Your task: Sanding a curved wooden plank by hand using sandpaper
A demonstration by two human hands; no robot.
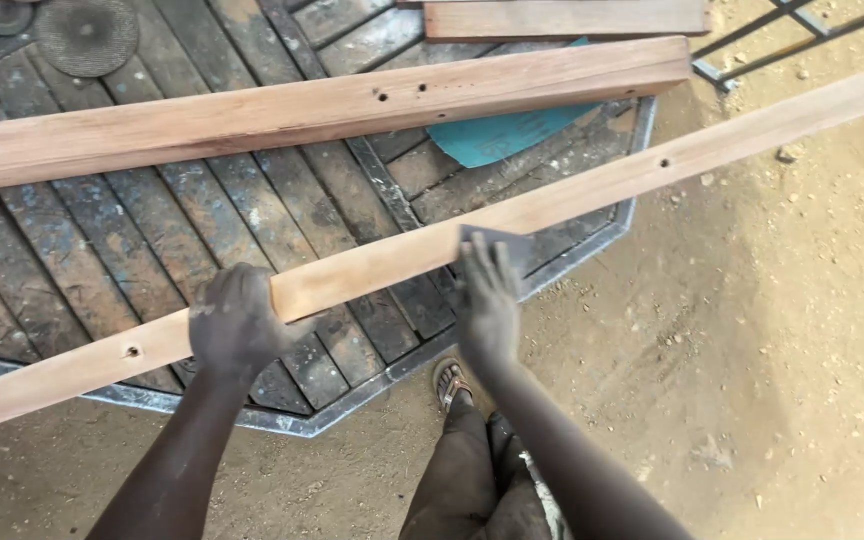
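Observation:
A long, narrow wooden plank (572, 200) with small drilled holes runs diagonally from lower left to upper right, resting over the edge of a dark slatted table (152, 250). My left hand (235, 325) is clenched around the plank near its middle. My right hand (487, 300) presses a small grey piece of sandpaper (497, 243) against the plank's near side, fingers spread over it.
A thicker wooden beam (302, 110) lies across the table behind the plank, with another board (562, 18) further back. A blue sheet (512, 135) lies under the beam. A round abrasive disc (85, 35) sits at the top left. Sandy ground and my sandalled foot (449, 383) are below.

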